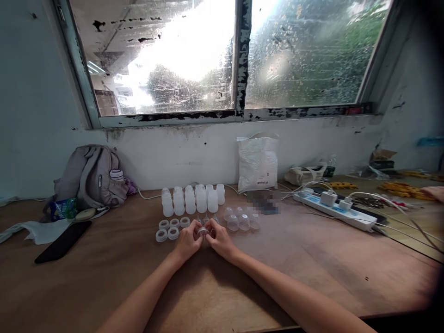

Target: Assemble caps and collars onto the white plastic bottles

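Both hands meet above the wooden table, fingers closed round a small whitish bottle ring (202, 230). My left hand (188, 240) grips its left side and my right hand (219, 238) its right side; whether a teat sits inside it I cannot tell. Left of my hands lie several screw rings (174, 223) in rows. Just beyond my fingertips stand clear teats (205, 219), partly hidden. Behind them, white feeding bottles (178, 202) are lined up upright. Several clear dome caps (243, 222) stand to the right of my right hand.
A grey backpack (89, 178) and a black phone (63, 242) are at the left. Against the wall leans a white plastic bag (258, 163). A white power strip (338, 210) with plugs and trailing cables lies at the right, near yellow items (398, 189).
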Tool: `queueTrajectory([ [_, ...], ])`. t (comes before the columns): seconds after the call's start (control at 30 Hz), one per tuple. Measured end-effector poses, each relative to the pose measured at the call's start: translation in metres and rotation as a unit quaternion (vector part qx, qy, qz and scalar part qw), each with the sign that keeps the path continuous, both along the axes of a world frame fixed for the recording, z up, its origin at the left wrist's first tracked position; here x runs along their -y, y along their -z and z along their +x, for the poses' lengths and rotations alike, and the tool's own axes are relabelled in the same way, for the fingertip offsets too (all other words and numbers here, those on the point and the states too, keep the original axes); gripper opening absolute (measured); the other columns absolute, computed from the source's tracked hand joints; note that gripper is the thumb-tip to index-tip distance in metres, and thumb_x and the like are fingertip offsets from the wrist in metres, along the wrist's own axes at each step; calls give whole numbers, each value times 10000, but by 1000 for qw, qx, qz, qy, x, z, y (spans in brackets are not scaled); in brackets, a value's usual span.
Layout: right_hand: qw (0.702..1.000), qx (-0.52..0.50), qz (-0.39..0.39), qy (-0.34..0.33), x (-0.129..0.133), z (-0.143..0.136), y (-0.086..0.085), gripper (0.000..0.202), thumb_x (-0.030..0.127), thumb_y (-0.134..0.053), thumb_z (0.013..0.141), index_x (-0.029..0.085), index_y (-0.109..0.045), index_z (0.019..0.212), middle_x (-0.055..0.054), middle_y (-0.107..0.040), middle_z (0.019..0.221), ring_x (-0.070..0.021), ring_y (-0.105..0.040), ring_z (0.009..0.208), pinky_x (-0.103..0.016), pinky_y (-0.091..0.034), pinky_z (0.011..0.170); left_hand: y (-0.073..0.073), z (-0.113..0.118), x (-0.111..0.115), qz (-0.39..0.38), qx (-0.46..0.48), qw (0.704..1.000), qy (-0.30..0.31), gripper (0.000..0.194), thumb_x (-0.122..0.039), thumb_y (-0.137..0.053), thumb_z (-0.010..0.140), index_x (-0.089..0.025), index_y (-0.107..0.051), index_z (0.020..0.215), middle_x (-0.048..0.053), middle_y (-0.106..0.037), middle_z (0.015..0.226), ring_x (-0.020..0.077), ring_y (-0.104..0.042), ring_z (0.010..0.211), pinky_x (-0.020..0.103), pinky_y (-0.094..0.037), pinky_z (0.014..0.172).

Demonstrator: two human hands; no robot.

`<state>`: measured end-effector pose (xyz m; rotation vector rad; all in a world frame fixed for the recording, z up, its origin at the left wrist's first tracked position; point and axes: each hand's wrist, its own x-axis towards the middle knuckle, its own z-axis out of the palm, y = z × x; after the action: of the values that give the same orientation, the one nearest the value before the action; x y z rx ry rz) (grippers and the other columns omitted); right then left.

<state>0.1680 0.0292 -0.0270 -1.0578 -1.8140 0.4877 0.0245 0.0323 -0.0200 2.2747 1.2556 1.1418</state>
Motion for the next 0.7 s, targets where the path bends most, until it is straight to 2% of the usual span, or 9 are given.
queueTrajectory([
  [0.13, 1000, 10, 4, -11, 1, -3, 3, 126, 95, -466, 654, 185, -448, 741, 51, -456, 584, -91, -424, 524, -192, -327, 510, -1, 1, 1, 9, -32, 999, -24, 96, -169, -469, 695, -203, -482, 783, -54, -469, 546, 103, -463, 504, 185, -317, 505],
  [0.37, 999, -4, 12, -51, 6, -3, 0, 101, 138, -465, 721, 176, -488, 812, 11, -547, 692, -90, -465, 557, -193, -368, 532, -3, 2, -1, 2, -58, 995, -75, 134, -134, -444, 692, -210, -478, 796, -38, -523, 621, 119, -493, 568, 199, -307, 532],
  [0.57, 997, -29, -13, -65, 12, 1, -4, 143, 166, -486, 725, 183, -510, 865, 14, -547, 706, -76, -469, 518, -186, -383, 495, -2, -5, -8, -24, -39, 997, -65, 112, -221, -481, 710, -210, -471, 821, -43, -502, 598, 124, -491, 559, 203, -322, 533],
  [0.7, 990, -93, -63, -83, 14, -2, -4, 136, 265, -480, 766, 191, -490, 879, 15, -537, 713, -64, -469, 463, -180, -387, 435, 0, -11, -11, -22, -6, 999, -40, 121, -229, -488, 706, -202, -474, 823, -39, -504, 624, 120, -485, 574, 202, -332, 535],
])
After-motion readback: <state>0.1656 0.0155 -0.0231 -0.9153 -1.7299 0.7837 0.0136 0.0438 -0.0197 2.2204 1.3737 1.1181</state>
